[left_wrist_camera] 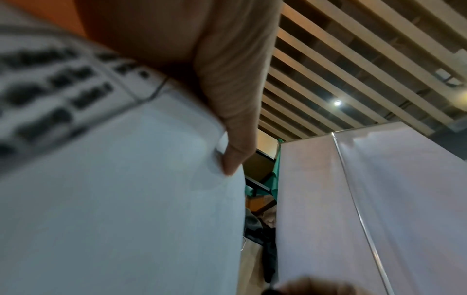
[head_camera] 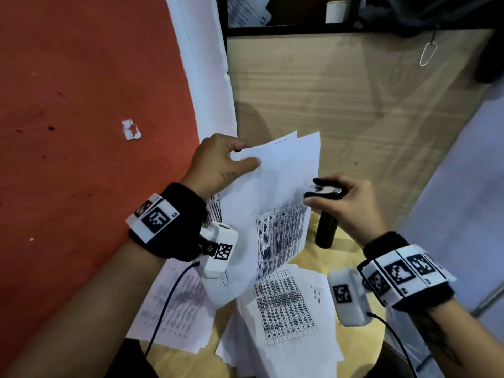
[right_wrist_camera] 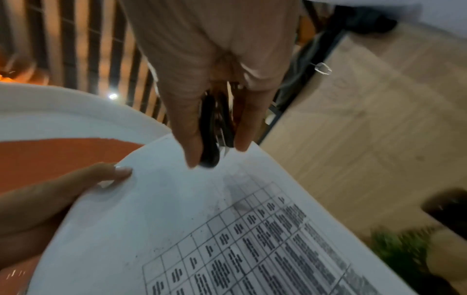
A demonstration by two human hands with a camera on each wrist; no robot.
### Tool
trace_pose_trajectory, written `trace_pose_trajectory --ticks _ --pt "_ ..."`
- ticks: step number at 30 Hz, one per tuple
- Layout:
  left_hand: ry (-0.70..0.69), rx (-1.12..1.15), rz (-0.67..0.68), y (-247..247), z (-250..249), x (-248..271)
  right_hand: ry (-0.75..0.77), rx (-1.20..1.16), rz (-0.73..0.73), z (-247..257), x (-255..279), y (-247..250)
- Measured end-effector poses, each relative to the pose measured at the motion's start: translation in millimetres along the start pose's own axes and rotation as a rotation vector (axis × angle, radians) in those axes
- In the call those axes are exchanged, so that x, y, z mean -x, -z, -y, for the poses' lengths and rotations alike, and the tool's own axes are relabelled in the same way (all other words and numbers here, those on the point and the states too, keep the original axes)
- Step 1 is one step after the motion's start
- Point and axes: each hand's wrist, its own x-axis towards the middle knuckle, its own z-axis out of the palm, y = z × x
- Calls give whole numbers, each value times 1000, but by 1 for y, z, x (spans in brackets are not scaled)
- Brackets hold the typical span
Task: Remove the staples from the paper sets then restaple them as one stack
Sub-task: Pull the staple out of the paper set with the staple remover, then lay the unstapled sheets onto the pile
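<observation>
- The paper set (head_camera: 275, 192) is up in the air, betw. the two hands, above the table (head_camera: 368, 110).
- The left hand (head_camera: 221, 162) holds its top left corner; thumb on the front, other fingers behind the sheets.
- The right hand (head_camera: 346, 200) is at the set's right edge, near the top. It grips a black staple remover (head_camera: 326, 190), w/ its metal claws right at the paper edge.
- In the right wrist view the staple remover (right_wrist_camera: 215, 135) sits squeezed betw. thumb and fingers, tip touching the paper set (right_wrist_camera: 177, 209).
- More printed paper piles (head_camera: 283, 315) lie flat on the table, under and in front of the held set, some overlapping.
- A black stapler (head_camera: 326, 227) lies on the table just under the right hand, next to the held set's right edge.
- Left of the table is an orange wall (head_camera: 81, 105) w/ a white strip along its edge; the left hand is close to it.
- Far side of the table has bare wood and a shelf edge at the back; a white panel (head_camera: 463, 186) stands on the right.
</observation>
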Motion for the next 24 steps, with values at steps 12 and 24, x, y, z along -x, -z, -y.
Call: trace_pose_trajectory --ticks 12,24 --pt "57 256 331 26 5 -9 -315 -565 486 -13 -5 15" --pt "48 316 294 26 18 -16 -249 -500 524 -3 -13 9"
